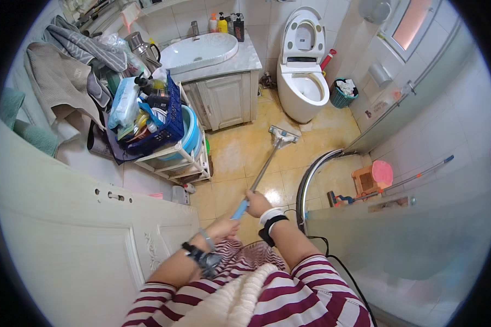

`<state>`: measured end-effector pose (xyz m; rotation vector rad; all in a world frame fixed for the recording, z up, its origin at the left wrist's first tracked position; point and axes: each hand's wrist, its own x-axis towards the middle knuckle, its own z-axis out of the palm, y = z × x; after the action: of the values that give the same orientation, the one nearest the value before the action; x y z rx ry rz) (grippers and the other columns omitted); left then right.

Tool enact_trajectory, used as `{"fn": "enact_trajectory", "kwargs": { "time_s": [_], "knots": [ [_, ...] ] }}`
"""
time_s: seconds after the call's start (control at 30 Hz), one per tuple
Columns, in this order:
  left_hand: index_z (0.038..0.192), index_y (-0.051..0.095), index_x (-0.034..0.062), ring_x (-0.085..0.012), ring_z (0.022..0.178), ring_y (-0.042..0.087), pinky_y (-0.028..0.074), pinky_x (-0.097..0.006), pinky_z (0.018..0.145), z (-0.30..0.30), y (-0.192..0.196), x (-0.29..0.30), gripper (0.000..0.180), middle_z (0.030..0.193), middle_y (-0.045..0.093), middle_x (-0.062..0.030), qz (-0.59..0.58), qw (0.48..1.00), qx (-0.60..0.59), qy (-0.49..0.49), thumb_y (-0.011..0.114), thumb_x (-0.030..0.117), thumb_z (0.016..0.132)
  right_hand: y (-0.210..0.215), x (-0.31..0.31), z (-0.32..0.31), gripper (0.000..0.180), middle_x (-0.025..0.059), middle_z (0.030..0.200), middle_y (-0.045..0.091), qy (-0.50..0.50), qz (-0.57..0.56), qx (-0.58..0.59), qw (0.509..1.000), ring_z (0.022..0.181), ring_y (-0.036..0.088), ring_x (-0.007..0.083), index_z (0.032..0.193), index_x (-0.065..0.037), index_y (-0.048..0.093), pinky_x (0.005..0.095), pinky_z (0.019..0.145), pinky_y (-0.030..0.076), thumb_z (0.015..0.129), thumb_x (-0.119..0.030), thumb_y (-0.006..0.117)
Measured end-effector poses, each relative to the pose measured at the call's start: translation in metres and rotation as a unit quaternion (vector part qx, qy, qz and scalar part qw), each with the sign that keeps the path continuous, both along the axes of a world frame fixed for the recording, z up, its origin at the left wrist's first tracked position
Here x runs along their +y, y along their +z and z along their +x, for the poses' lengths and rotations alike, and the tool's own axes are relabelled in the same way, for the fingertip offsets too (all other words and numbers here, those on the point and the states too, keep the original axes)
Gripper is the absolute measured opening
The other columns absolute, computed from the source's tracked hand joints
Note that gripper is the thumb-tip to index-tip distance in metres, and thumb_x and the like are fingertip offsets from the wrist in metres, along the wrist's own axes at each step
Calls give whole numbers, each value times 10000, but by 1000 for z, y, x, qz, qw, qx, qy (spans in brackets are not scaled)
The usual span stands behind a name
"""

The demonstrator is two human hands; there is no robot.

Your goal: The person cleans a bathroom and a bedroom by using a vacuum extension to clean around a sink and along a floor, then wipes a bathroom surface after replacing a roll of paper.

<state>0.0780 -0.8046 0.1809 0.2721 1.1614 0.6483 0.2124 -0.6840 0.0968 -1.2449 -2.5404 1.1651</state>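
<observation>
I'm looking down on a yellow tiled floor [223,148], with a white panelled door [71,218] at eight o'clock and a frosted glass shower screen [360,242] at four. At eleven o'clock I have a pale vanity cabinet [223,103] topped by an oval washbasin [200,53]; at one stands a white toilet [298,109], its lid raised.

My working tool is a floor mop [265,166], its shaft slanting from the hands toward one o'clock and its white head [283,134] lying on the tiles short of the toilet's base.

At nine o'clock a white rack [161,153] holds a light-blue basin [191,128], and above it sits a navy plastic basket [174,111] crammed with packets and bottles. Toward three, behind the curved shower kerb [301,199], is an orange and pink stool [373,177]; at two, a teal wastebasket [342,98].

At half past five, my right hand [258,204] is closed around the handle where grey shaft meets blue grip [239,210]. My left hand [222,228], toward half past six, is curled around the grip's lower end, its fingertips partly hidden.
</observation>
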Motion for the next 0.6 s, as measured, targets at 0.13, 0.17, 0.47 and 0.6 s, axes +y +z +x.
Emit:
{"fn": "enact_trajectory", "kwargs": {
  "time_s": [0.13, 0.17, 0.47, 0.6],
  "knots": [
    [817, 388, 97, -62, 418, 310, 256, -207, 373, -57, 81, -6, 76, 537, 350, 45, 58, 991, 73, -95, 444, 116, 864, 21, -13, -43, 308, 209, 817, 586, 35, -40, 108, 993, 797, 569, 380, 974, -53, 501, 437, 699, 465, 715, -154, 635],
    [818, 386, 96, -63, 420, 308, 259, -207, 374, -78, 92, -8, 89, 546, 353, 38, 21, 993, 68, -90, 459, 124, 861, 22, -15, -55, 294, 208, 810, 586, 45, -30, 144, 988, 793, 569, 377, 959, -56, 501, 442, 693, 463, 718, -158, 634],
    [843, 392, 56, -77, 440, 349, 293, -226, 371, -46, 73, 82, 148, 594, 401, 3, -63, 992, 107, 27, 499, 156, 858, -2, 102, -51, 234, 206, 714, 578, 40, 5, 62, 997, 701, 564, 395, 928, -71, 523, 455, 645, 459, 719, -142, 599],
    [834, 424, 53, -78, 434, 363, 318, -235, 378, -33, 66, 135, 151, 550, 390, 18, -16, 996, 39, -72, 476, 187, 880, -6, 191, -30, 199, 193, 818, 594, 54, -12, -54, 997, 818, 562, 384, 932, -98, 548, 461, 692, 456, 750, -180, 561]
  ]
}}
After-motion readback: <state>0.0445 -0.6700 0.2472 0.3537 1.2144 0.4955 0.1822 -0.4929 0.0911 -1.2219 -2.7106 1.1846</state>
